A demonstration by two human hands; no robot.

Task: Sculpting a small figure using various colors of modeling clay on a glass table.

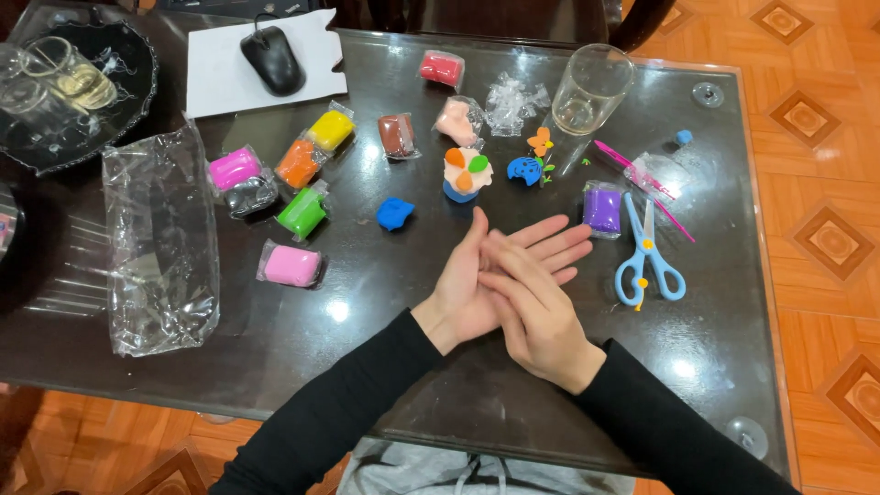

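Surface: dark glass-topped table (275, 339) over an orange patterned tile floor (825, 229)
Left hand: left hand (477, 280) lies palm up, fingers stretched out flat toward the far right
Right hand: right hand (536, 312) lies palm down across the left palm, the two pressed flat together; whether anything sits between the palms cannot be told
Just beyond the fingertips: purple clay packet (602, 208) and blue-handled scissors (647, 258) with a yellow pivot
Straight ahead of the hands: blue clay lump (395, 214) loose on the glass, and a small clay figure (466, 172) with a blue base and orange and green dabs on a pale top
Farther ahead: blue clay piece (525, 170) beside a small orange flower shape (541, 141), an empty drinking glass (590, 90), a pink stick tool (642, 183)
Left of the hands: wrapped clay packets in pink (291, 266), green (302, 213), orange (299, 163), yellow (331, 129), magenta (234, 169)
Far left: large clear plastic bag (160, 243)
Far edge: black computer mouse (272, 59) on white paper (220, 73)
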